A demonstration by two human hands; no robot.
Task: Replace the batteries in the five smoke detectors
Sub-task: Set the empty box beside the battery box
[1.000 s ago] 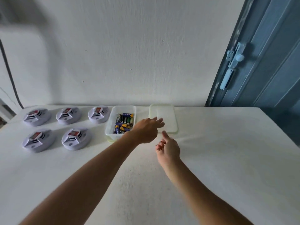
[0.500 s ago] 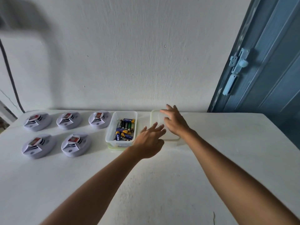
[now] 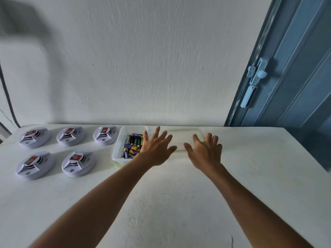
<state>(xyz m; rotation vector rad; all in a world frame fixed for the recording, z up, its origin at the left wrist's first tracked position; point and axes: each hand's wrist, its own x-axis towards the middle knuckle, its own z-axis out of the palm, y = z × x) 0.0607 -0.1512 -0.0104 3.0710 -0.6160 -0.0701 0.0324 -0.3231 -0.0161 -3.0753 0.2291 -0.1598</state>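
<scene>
Nearest to you the bench (image 3: 179,203) is bare white, and your two forearms reach over it toward the tub (image 3: 117,149) of batteries (image 3: 131,145), which I take as the landmark.

Your left hand (image 3: 155,149) hangs just over the right edge of the tub, with fingers straight and spread, and it holds nothing. Your right hand (image 3: 206,151) is further right of the tub, at the near edge of the lid (image 3: 182,135). Its fingers are loosely bent and apart, and it also holds nothing. I cannot tell if either hand touches the lid or only hovers above it.

The lid lies flat on the bench, just right of the tub, so the tub is already open and the batteries are free to take.

Left of the tub stand the five detectors. Two are in the near row (image 3: 35,164) (image 3: 78,162) and three are in the far row (image 3: 35,136) (image 3: 71,136) (image 3: 106,134), close to the wall (image 3: 143,68). All five look the same and lie on the bench untouched. I cannot tell from here what the red part on top of each one is.

As I judge it, the task is only at the beginning: only the tub is made ready. No detector is in your hands, and all five battery changes remain.
</scene>
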